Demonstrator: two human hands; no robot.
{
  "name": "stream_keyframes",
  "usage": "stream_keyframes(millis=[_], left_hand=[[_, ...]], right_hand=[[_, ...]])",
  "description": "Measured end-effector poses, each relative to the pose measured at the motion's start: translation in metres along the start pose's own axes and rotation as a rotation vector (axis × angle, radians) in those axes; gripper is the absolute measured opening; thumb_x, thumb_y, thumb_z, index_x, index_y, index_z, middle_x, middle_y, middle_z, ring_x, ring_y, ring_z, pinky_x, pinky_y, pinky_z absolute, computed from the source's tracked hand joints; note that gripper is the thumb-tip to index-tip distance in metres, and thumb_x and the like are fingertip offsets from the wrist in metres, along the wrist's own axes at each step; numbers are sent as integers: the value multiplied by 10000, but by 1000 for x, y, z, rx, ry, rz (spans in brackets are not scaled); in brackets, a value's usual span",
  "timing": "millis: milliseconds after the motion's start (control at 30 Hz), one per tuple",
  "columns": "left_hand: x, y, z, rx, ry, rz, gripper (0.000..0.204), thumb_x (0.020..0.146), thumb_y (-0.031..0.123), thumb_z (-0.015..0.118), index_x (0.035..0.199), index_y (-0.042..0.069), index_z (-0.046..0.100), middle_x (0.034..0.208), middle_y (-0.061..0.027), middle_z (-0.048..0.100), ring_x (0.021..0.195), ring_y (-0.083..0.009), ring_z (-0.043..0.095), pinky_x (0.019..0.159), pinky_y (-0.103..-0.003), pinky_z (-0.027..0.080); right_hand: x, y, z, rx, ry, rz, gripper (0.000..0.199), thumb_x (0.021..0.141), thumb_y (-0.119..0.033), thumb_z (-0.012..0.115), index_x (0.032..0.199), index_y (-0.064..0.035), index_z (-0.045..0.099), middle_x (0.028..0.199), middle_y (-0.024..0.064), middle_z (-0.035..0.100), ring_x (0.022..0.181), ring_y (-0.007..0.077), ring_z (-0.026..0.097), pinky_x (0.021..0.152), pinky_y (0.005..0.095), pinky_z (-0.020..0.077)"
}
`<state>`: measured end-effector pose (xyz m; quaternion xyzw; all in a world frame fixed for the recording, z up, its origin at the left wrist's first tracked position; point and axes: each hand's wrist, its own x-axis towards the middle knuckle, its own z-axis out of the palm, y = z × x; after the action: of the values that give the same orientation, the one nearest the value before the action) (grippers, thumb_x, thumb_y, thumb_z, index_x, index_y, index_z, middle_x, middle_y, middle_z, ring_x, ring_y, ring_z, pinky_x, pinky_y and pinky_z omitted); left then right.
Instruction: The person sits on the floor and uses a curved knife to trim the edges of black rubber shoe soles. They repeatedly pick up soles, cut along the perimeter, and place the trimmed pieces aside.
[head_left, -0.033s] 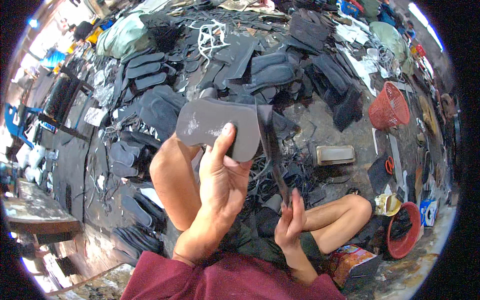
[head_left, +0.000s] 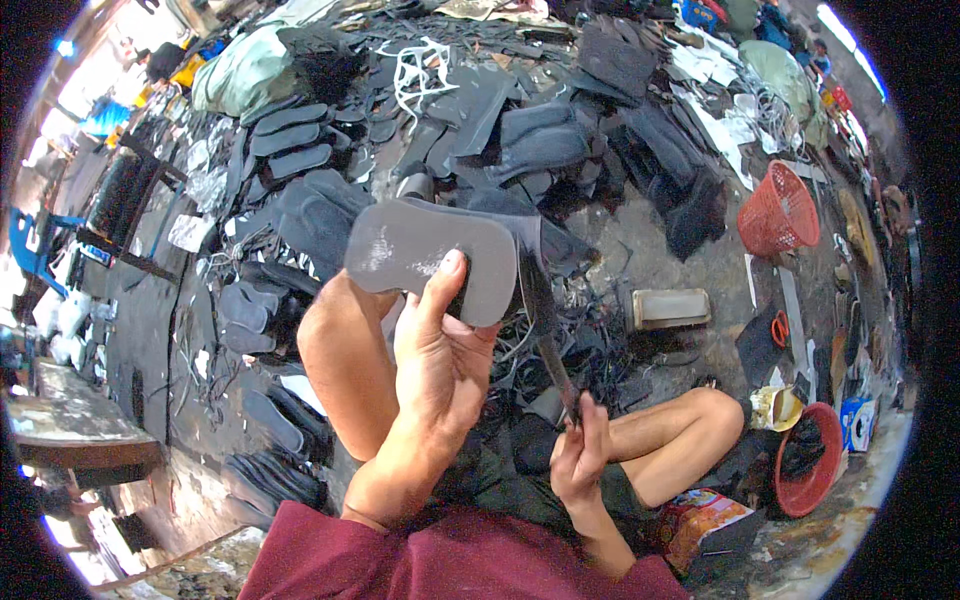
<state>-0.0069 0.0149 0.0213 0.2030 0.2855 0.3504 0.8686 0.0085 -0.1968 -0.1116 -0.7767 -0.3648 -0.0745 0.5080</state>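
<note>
My left hand (head_left: 440, 350) is raised in front of me, gripping a flat grey shoe sole (head_left: 430, 255) by its lower edge, thumb on its face. My right hand (head_left: 580, 455) sits lower, near my right knee, closed around the handle of a long thin knife (head_left: 548, 345). The blade slants up to the sole's right end, where a dark trimmed strip (head_left: 528, 262) curls off the edge. My bare knees are bent under both hands as I sit on the ground.
Heaps of dark cut soles (head_left: 290, 135) and rubber scraps cover the floor ahead. A grey block (head_left: 670, 308) lies to the right, with a red mesh basket (head_left: 780, 210), orange scissors (head_left: 780, 328) and a red bowl (head_left: 805, 460) beyond. A printed box (head_left: 700, 525) is by my right leg.
</note>
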Motion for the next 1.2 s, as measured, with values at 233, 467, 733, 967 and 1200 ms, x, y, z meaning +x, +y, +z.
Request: stream_keyframes(millis=[233, 467, 733, 967, 1200], left_hand=[[-12, -24, -46, 142, 183, -97, 287, 852, 286, 709, 1079, 129, 629, 982, -20, 684, 879, -197, 660, 812, -353, 533], [-36, -30, -79, 311, 203, -43, 244, 790, 161, 608, 1028, 105, 602, 852, -36, 619, 791, -226, 631, 732, -384, 556], [-47, -25, -88, 355, 121, -123, 546, 657, 14, 605, 1196, 14, 514, 1000, -89, 626, 875, -240, 647, 799, -366, 567], [-51, -16, -132, 596, 2, -208, 697, 618, -18, 680, 1287, 25, 487, 1072, -73, 616, 994, -190, 615, 898, -346, 510], [-50, 48, -110, 586, -76, 48, 642, 854, 267, 778, 1361, -9, 497, 1234, -119, 635, 1172, -229, 592, 1035, -381, 445]], right_hand=[[19, -21, -45, 9, -236, 92, 342, 954, -124, 571, 1285, -71, 639, 842, 134, 648, 734, 320, 631, 655, 414, 509], [48, -23, -50, 79, -543, 189, 419, 913, -98, 630, 1328, -156, 626, 756, 116, 566, 684, 305, 617, 615, 418, 501], [80, -23, 72, 135, -354, 176, 482, 930, -82, 594, 1398, -193, 564, 833, 99, 600, 713, 270, 623, 657, 379, 508], [156, -12, 103, 205, -488, 47, 362, 1033, -194, 492, 1379, -123, 569, 1145, 152, 695, 888, 285, 698, 805, 375, 540], [135, -63, 65, 476, -478, -42, 395, 1019, -205, 510, 1397, -106, 563, 949, 164, 651, 792, 318, 641, 712, 396, 510]])
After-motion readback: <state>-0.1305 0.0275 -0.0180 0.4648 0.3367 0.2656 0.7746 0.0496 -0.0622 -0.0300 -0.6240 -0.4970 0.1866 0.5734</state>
